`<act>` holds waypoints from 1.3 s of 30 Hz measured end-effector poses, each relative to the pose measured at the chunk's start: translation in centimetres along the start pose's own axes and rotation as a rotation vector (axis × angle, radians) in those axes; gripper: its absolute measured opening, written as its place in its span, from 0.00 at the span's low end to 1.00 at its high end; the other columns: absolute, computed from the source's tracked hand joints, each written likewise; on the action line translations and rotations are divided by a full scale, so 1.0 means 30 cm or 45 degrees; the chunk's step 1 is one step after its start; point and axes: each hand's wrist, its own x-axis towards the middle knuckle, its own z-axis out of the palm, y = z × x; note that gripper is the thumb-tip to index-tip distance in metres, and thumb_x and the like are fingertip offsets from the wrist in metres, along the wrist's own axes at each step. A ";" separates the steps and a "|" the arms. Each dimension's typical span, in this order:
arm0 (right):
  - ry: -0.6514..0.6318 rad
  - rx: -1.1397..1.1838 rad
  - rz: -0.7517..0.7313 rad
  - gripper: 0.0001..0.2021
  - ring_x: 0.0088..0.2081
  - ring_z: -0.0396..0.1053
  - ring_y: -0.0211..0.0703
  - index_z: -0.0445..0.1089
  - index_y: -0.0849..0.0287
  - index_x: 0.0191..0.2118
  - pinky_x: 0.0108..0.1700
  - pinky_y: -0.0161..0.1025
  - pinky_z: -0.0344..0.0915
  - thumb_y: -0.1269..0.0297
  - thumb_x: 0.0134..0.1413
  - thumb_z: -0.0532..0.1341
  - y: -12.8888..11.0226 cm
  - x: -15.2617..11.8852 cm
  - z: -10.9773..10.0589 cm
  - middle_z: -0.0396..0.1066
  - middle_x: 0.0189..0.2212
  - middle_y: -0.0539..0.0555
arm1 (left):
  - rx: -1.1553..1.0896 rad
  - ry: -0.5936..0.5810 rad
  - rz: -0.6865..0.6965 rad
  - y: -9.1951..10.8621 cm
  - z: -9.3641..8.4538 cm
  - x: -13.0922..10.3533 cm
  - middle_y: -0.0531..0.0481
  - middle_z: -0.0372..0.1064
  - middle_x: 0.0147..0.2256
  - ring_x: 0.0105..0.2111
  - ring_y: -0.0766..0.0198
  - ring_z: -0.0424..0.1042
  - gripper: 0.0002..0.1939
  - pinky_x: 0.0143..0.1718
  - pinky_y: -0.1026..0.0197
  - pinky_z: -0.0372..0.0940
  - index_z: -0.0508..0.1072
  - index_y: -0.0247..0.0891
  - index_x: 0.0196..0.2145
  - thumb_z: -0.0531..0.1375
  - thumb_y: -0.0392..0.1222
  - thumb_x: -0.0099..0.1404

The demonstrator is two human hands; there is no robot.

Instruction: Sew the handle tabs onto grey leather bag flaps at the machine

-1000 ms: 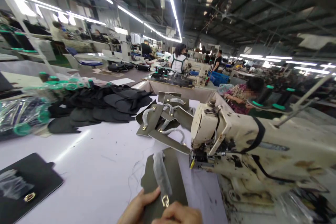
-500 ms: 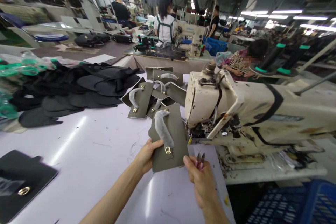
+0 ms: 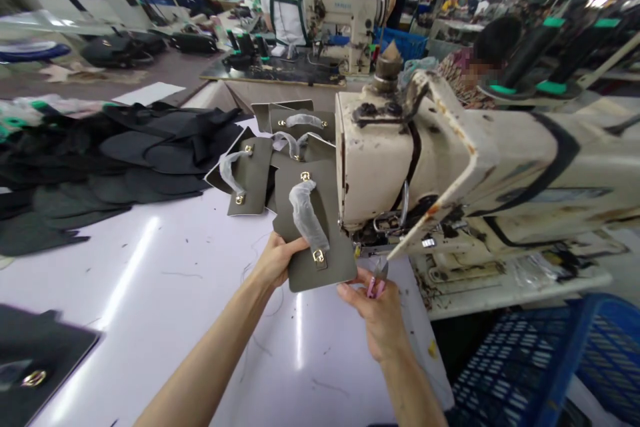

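Note:
An olive-grey bag panel [image 3: 327, 273] with a plastic-wrapped handle [image 3: 309, 217] and gold-coloured fittings is held over the white table, left of the sewing machine's needle area. My left hand [image 3: 277, 259] grips its left edge, thumb on top by the handle. My right hand [image 3: 381, 310] is closed around pink-handled thread snips [image 3: 376, 279], blades pointing up. Its fingertips are at the panel's lower right corner; whether they pinch it I cannot tell. More handled panels [image 3: 255, 177] lie just beyond, partly overlapping.
The sewing machine [image 3: 380, 167] stands close on the right, with a blue basket [image 3: 545, 360] below it. Dark cut pieces [image 3: 145, 147] are heaped on the left. Another panel [image 3: 45, 353] lies at the near left. Co-workers sit and stand beyond the table [image 3: 200, 320].
The view has shifted closer to the machine. My right hand's fingers have moved in at the panel's lower right corner, and the snips have turned in the hand. My left hand keeps its grip.

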 end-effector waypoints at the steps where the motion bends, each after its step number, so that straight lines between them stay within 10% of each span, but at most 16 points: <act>1: 0.018 0.022 0.004 0.20 0.23 0.38 0.29 0.81 0.65 0.41 0.24 0.34 0.38 0.57 0.43 0.74 0.002 -0.001 0.002 0.65 0.23 0.47 | -0.002 0.008 0.022 -0.002 -0.001 -0.003 0.43 0.81 0.37 0.33 0.51 0.81 0.28 0.37 0.54 0.78 0.77 0.34 0.46 0.76 0.36 0.46; 7: 0.164 0.116 0.054 0.23 0.20 0.37 0.29 0.78 0.67 0.27 0.22 0.34 0.37 0.46 0.49 0.71 0.021 0.005 0.018 0.42 0.15 0.41 | -0.065 0.073 0.099 -0.008 0.001 -0.023 0.43 0.81 0.37 0.38 0.48 0.81 0.29 0.41 0.52 0.78 0.77 0.33 0.44 0.76 0.36 0.43; 15: 0.272 -0.082 -0.098 0.21 0.23 0.54 0.36 0.81 0.65 0.26 0.26 0.35 0.52 0.48 0.51 0.70 0.004 0.022 0.014 0.49 0.13 0.45 | -0.062 0.073 -0.001 -0.018 0.031 0.028 0.46 0.81 0.37 0.39 0.50 0.81 0.26 0.41 0.55 0.77 0.76 0.37 0.47 0.73 0.37 0.49; 30: 0.358 -0.043 -0.202 0.24 0.22 0.58 0.37 0.83 0.67 0.30 0.26 0.35 0.55 0.45 0.51 0.69 0.011 0.099 0.031 0.60 0.14 0.49 | 0.080 0.115 0.152 0.030 0.075 0.113 0.47 0.81 0.36 0.35 0.54 0.80 0.18 0.39 0.57 0.75 0.77 0.35 0.37 0.72 0.37 0.46; 39: 0.367 -0.058 -0.186 0.24 0.22 0.58 0.36 0.83 0.66 0.30 0.25 0.35 0.54 0.44 0.51 0.69 0.018 0.095 0.034 0.62 0.15 0.50 | 0.070 0.063 0.256 0.027 0.082 0.117 0.48 0.81 0.37 0.33 0.57 0.79 0.27 0.38 0.57 0.74 0.76 0.38 0.48 0.73 0.40 0.49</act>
